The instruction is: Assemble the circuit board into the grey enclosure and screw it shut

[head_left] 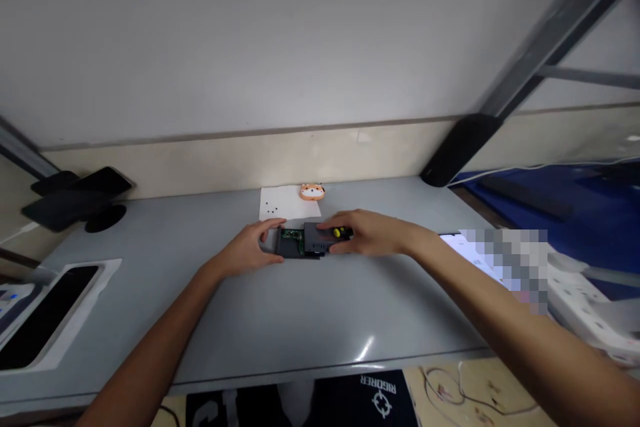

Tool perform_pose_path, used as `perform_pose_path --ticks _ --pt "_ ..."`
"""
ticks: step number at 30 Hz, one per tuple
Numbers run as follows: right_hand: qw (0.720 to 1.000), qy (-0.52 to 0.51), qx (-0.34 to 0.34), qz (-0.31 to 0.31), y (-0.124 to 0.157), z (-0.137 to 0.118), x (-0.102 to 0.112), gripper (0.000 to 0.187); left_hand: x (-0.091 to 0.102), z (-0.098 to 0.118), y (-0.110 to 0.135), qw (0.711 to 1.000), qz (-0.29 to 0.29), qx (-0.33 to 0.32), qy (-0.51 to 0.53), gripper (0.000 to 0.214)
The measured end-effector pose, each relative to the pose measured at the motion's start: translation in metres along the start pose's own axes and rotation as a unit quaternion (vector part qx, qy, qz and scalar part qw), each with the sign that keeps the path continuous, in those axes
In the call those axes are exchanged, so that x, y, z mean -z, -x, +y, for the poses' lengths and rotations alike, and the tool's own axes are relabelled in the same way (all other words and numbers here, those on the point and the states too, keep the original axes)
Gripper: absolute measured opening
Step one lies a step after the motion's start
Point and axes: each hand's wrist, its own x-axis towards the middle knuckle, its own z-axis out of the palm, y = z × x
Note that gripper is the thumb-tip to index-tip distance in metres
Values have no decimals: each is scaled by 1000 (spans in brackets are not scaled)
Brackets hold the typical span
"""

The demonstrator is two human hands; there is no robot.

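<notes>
With right hand (367, 232) pinching cover (315, 238) and left hand (249, 248) part-spread gripping case (291, 251), holding long axis left-right between.

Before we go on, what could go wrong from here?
The green circuit board shows bare in the dark case, so the grey cover at the right hand might scrape it.

The small dark bits on the white paper lie near the left hand; a bump could scatter them.
</notes>
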Motion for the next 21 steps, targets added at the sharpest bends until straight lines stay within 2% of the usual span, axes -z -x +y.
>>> perform_pose_path --ticks 8,15,21 --pt "982 181 17 54 0 -17 -32 56 -4 3 -1 1000 15 10 -7 74" --pt "987 140 53 65 -14 -24 -41 56 -9 -5 -2 1000 18 10 15 85" --pt "991 98 59 74 -18 -20 -46 56 -11 -4 -2 1000 15 22 11 85"
